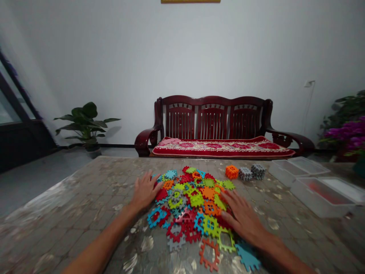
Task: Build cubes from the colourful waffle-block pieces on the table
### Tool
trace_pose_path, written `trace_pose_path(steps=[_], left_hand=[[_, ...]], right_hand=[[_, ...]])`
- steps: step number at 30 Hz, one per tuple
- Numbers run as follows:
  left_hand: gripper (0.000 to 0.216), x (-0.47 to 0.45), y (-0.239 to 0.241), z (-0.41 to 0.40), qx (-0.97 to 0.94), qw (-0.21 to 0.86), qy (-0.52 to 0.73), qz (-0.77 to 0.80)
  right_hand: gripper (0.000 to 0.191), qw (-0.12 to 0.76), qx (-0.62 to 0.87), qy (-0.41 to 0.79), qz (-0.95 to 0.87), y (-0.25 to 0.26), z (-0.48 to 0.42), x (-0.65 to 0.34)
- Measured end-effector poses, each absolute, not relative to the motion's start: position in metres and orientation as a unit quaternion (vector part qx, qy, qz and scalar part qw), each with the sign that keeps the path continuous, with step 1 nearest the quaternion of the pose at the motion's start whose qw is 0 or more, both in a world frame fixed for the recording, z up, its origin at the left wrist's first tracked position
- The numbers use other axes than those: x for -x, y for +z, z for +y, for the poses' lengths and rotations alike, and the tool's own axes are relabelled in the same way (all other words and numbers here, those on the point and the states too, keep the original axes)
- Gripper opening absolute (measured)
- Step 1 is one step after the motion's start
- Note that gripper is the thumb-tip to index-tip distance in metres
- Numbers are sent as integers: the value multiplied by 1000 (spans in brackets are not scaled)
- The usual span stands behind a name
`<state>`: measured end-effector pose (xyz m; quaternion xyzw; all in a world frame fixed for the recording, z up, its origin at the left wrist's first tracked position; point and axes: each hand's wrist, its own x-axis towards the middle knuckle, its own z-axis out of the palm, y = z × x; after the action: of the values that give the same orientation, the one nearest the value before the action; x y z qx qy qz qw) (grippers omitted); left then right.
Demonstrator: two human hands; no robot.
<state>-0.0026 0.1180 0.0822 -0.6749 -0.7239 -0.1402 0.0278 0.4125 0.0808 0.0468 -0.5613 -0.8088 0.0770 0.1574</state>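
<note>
A heap of flat, notched interlocking plastic tiles (196, 198) in red, blue, lime, orange and grey is spread over the table between my hands. My left hand (146, 189) lies at the heap's left edge with its fingers stretched out, by a red tile (161, 195). Along the right edge my right hand (241, 213) rests flat with fingers spread, partly over red and lime tiles. Neither hand grips anything. Nearest to me lie an orange frame tile (202, 255) with an open middle and a blue tile (247, 255) by my right wrist.
Behind the heap, to the right, stand an orange block of tiles (232, 172) and two grey ones (258, 171). Clear plastic boxes (319, 203) sit at the table's right side, one with something red inside. A wooden bench (212, 101) stands beyond the patterned table (94, 198).
</note>
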Motion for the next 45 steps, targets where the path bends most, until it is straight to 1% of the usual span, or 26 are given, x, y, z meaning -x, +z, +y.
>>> trace_pose_path(steps=[2, 4, 9, 11, 14, 16, 18, 20, 24, 27, 30, 33, 36, 39, 41, 45], left_hand=[[57, 21, 77, 131, 648, -16, -130, -750], [53, 33, 68, 137, 657, -54, -127, -741], [51, 30, 50, 133, 668, -58, -186, -718], [50, 26, 48, 130, 663, -80, -227, -709], [51, 26, 50, 127, 654, -111, -266, -699], [55, 28, 52, 123, 633, -111, -287, -710], [60, 30, 53, 118, 596, -101, -313, -733], [61, 30, 52, 112, 564, -88, -331, -752], [53, 22, 50, 105, 567, -67, -318, -756], [47, 16, 51, 105, 597, -57, -290, -746], [45, 13, 53, 105, 623, -49, -264, -735], [46, 12, 54, 106, 636, -42, -241, -732], [49, 14, 52, 108, 642, -38, -228, -731], [51, 18, 47, 112, 652, -33, -228, -723], [52, 20, 44, 114, 660, -25, -225, -717], [56, 19, 44, 116, 665, -6, -188, -722]], right_hand=[[68, 155, 537, 45, -828, 37, 65, -408], [66, 152, 521, 20, -840, 32, 59, -404], [57, 152, 503, 0, -851, 40, 79, -399], [52, 172, 497, -1, -850, 48, 88, -397], [40, 227, 487, 4, -843, 63, 92, -383], [33, 254, 475, 25, -842, 76, 92, -361], [31, 257, 462, 57, -847, 88, 91, -330], [30, 249, 466, 74, -846, 99, 91, -295], [37, 177, 509, 72, -839, 112, 94, -238], [38, 127, 529, 62, -837, 118, 95, -219], [35, 114, 533, 62, -836, 119, 96, -216], [33, 157, 518, 61, -839, 116, 96, -221], [35, 228, 501, 68, -832, 111, 99, -238], [40, 305, 498, 77, -808, 104, 105, -276], [41, 342, 525, 75, -776, 98, 111, -313], [41, 345, 622, 61, -700, 83, 123, -399]])
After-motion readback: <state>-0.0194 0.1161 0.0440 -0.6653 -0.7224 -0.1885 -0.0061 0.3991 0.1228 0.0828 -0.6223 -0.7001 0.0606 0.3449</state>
